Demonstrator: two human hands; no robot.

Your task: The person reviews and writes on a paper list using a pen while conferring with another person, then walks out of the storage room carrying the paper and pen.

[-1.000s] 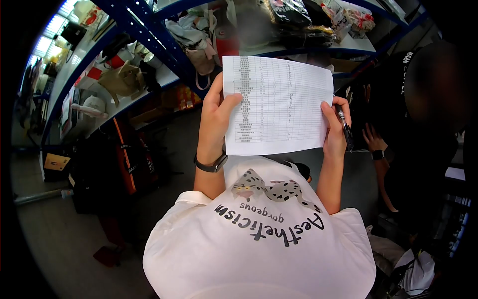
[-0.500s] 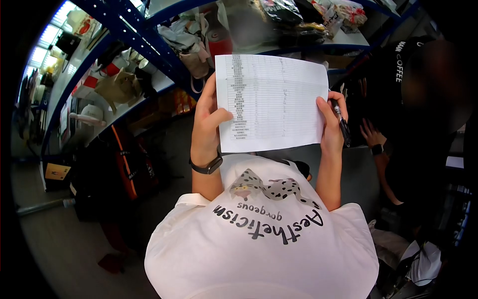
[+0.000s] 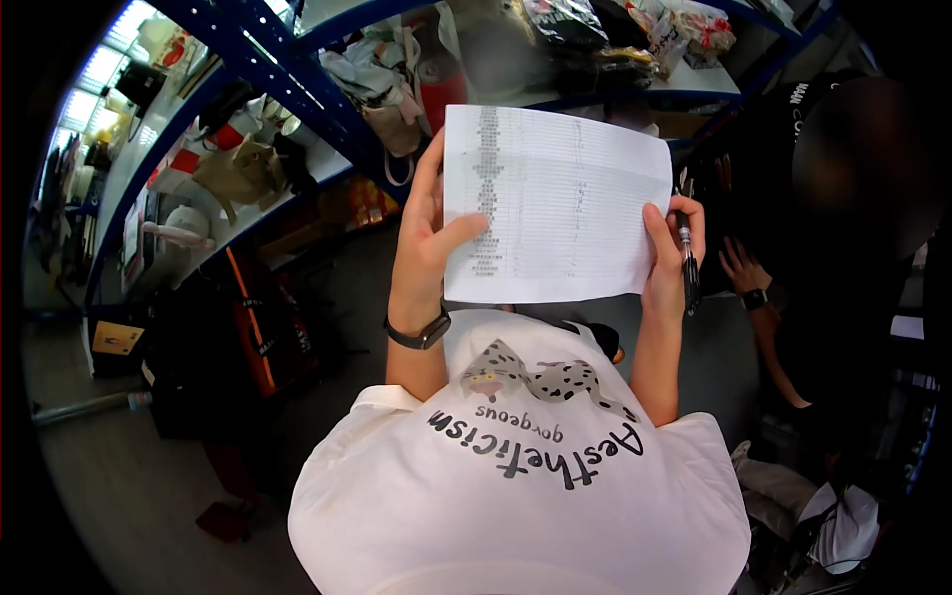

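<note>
A white printed sheet [image 3: 555, 208] with a table of rows and a few handwritten marks is held up in front of my chest. My left hand [image 3: 431, 233] grips its left edge, thumb on the printed column and a dark watch on the wrist. At the right edge, my right hand [image 3: 672, 248] pinches the paper with the thumb on top. A black pen [image 3: 687, 260] is also held between the fingers of that hand, pointing down. The fingers behind the paper are hidden.
Blue-framed shelves [image 3: 347, 22] with bags and packages cross the top and left. A red bottle [image 3: 436, 79] stands behind the sheet. A person in black [image 3: 843, 258] is close on the right, one hand low. Dark bags with an orange strip [image 3: 253, 322] lie at left.
The sheet and both hands moved slightly left, then back right. My left thumb slid down along the printed column. The pen in my right hand now points more steeply down.
</note>
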